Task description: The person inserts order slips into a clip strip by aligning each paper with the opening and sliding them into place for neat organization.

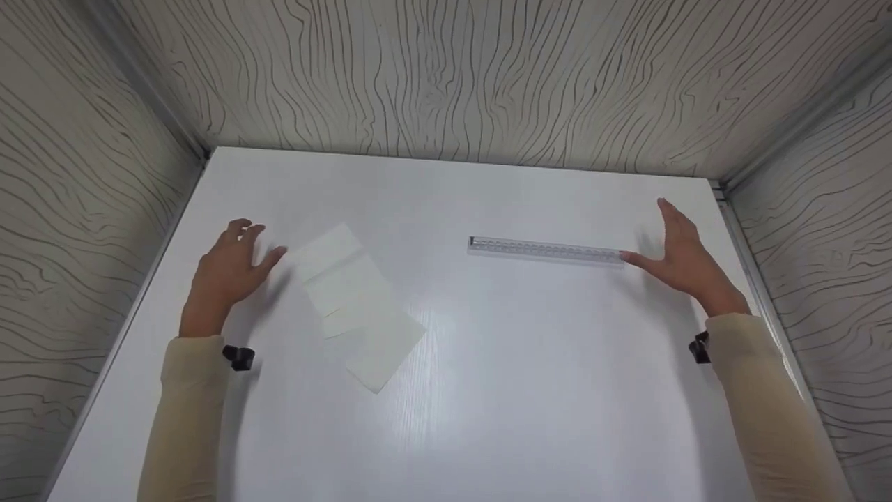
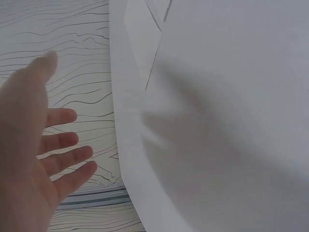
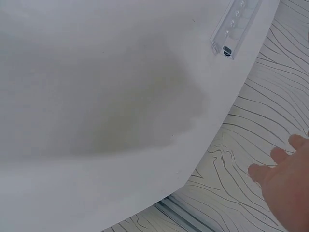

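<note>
In the head view my left hand (image 1: 226,272) hovers over the left part of the white table (image 1: 529,390), fingers spread and loosely bent, holding nothing. Just right of it lie pale, creased paper pieces (image 1: 380,335), partly overlapping; whether they are joined I cannot tell. A long, clear plastic strip-shaped case (image 1: 543,249) with a row of small rounded bumps lies right of centre. My right hand (image 1: 683,258) is held above the table by the case's right end, thumb and fingers wide apart. Its thumb overlaps that end in view; contact is unclear. Both wrist views show spread, bare fingers.
Wood-grain patterned panels (image 1: 432,77) enclose the table's back and both sides. Metal rails (image 1: 766,279) run along the table's side edges. A small black device (image 1: 239,357) sits on each wrist, and shadows of the hands fall on the tabletop.
</note>
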`<act>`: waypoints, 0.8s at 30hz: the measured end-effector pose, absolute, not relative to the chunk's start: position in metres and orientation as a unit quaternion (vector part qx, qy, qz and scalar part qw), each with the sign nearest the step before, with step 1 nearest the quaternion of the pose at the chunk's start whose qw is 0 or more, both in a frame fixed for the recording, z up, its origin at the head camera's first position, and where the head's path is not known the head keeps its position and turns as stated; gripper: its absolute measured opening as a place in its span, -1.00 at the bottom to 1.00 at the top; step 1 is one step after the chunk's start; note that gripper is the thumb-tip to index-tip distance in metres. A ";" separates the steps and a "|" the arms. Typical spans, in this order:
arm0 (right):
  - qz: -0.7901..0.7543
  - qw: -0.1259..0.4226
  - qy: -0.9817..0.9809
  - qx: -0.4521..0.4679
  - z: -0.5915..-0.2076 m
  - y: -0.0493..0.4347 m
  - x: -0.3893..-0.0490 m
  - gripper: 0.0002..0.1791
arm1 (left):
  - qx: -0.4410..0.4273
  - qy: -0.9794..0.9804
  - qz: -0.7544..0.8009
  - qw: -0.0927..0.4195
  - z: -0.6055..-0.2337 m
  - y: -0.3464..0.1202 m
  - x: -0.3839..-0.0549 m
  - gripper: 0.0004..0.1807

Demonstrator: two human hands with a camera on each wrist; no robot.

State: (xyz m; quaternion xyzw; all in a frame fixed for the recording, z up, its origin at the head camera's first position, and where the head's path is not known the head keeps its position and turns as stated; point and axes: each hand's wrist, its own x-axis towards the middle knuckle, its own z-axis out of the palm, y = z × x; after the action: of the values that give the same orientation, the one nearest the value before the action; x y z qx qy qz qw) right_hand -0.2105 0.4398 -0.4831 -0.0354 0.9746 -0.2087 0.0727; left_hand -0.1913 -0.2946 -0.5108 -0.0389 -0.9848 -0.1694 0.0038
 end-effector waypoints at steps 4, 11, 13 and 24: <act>-0.209 0.097 0.973 -0.036 -0.485 0.434 -0.212 0.23 | -0.044 -0.981 -0.189 0.012 -0.510 -0.292 -0.193 -0.32; -0.204 0.121 0.971 -0.044 -0.498 0.430 -0.215 0.06 | -0.050 -0.980 -0.193 0.025 -0.510 -0.285 -0.199 -0.38; -0.205 0.132 0.969 -0.044 -0.502 0.431 -0.216 0.06 | -0.045 -0.980 -0.194 0.021 -0.511 -0.284 -0.201 -0.34; -0.204 0.152 0.967 -0.022 -0.525 0.440 -0.220 0.04 | -0.027 -0.978 -0.196 -0.059 -0.522 -0.282 -0.215 -0.08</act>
State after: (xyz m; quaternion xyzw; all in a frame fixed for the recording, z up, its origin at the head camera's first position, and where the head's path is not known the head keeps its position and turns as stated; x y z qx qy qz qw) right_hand -0.2203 0.4400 -0.5251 -0.0221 0.9668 -0.2038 0.1524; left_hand -0.2148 -0.2820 -0.5219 -0.0268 -0.9784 -0.1960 -0.0594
